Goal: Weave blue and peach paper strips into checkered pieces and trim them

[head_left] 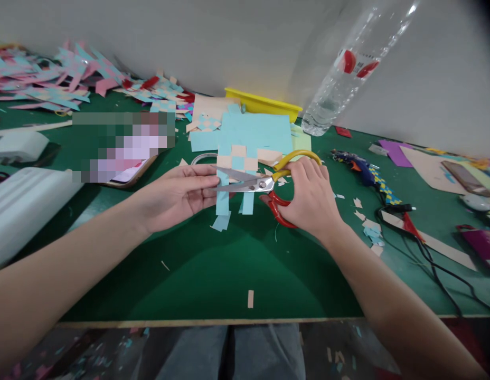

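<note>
My left hand [185, 192] pinches the left edge of a woven paper piece [237, 162], a blue and cream checkered weave with blue strips hanging below it. My right hand [312, 198] holds scissors [264, 184] with one yellow and one red handle loop. Their blades are parted and point left, lying across the lower part of the weave near my left fingertips. Behind the piece lie light blue paper sheets [264, 129]. Some of my left fingers are hidden behind the paper.
A tilted plastic bottle [344, 79] leans by the wall beside a yellow tray [264, 103]. On the left are a phone [134, 171], a white charger [21, 145] and heaped paper weaves [50, 76]. Cables [431, 258] and paper scraps [372, 232] lie right.
</note>
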A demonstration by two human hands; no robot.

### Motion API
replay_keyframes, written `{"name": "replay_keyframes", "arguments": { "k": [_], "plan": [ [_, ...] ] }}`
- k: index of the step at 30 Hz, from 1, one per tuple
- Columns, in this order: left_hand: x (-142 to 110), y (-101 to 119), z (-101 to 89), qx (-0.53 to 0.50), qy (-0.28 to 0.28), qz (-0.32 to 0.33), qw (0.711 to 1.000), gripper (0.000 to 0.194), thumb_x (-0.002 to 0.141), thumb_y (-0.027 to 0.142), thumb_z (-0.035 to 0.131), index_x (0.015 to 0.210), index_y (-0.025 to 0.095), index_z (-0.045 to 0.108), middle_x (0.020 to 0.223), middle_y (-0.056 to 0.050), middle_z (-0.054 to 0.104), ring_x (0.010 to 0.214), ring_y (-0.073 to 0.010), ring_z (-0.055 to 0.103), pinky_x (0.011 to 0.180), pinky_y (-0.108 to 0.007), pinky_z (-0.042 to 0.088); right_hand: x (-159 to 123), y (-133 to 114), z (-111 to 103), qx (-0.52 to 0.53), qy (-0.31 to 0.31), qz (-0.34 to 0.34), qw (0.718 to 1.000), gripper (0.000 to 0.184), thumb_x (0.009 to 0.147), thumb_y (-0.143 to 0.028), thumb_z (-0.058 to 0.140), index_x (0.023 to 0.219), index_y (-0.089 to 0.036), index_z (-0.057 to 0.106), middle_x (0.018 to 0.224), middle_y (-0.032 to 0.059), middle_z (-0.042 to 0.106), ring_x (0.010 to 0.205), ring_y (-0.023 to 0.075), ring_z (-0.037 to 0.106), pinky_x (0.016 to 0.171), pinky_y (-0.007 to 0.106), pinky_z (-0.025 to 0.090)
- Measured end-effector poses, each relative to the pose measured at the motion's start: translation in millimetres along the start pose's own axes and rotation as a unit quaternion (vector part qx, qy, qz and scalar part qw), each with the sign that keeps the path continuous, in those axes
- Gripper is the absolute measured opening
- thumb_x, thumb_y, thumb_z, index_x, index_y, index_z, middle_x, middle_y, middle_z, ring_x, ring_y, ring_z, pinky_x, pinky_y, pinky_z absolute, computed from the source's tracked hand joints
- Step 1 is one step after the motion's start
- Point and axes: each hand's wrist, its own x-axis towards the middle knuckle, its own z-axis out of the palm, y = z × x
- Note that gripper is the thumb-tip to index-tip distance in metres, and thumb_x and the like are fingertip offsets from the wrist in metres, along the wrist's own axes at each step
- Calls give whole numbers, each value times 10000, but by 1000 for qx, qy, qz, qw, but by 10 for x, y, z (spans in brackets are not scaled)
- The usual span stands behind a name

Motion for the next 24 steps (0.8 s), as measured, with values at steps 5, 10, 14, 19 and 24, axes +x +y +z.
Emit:
{"name": "replay_keyframes", "arguments": {
  "k": [5, 10, 14, 19, 24],
  "plan": [
    [5, -2, 1, -2, -34, 8, 999, 106, 789, 45, 635, 820, 120, 703, 894, -65, 751, 848, -173, 720, 702, -193, 578, -7, 17, -2, 4, 13, -15, 1000, 300, 784, -427, 547, 926, -166, 500, 844, 97, 586, 814, 254, 543, 708, 375, 410],
    [-3, 19, 12, -5, -47, 12, 999, 149, 841, 49, 576, 883, 107, 706, 931, -76, 750, 859, -170, 716, 691, -188, 575, -30, 46, 26, 15, 42, -27, 999, 293, 784, -432, 566, 893, -162, 535, 805, 86, 616, 762, 224, 561, 673, 340, 430],
    [-4, 21, 3, 2, -59, 6, 998, 233, 886, 53, 503, 1032, 80, 682, 1006, -107, 733, 936, -187, 697, 789, -244, 572, -48, 60, 54, 5, 69, -17, 997, 229, 783, -405, 581, 808, -180, 544, 719, 47, 611, 655, 179, 546, 579, 296, 402],
    [13, 9, -25, 7, -102, 17, 995, 237, 878, 72, 530, 1069, 81, 671, 1055, -108, 717, 973, -183, 681, 869, -279, 543, -52, 54, 47, 0, 69, -8, 998, 261, 769, -436, 602, 775, -182, 545, 687, 33, 608, 613, 169, 545, 527, 290, 375],
    [48, -6, -42, 6, -46, 11, 999, 139, 847, 81, 585, 938, 98, 688, 875, -61, 730, 798, -139, 699, 705, -212, 557, -20, 9, 8, 41, 19, -2, 999, 354, 786, -508, 585, 895, -174, 538, 826, 81, 628, 775, 226, 582, 662, 335, 444]
  ]
}}
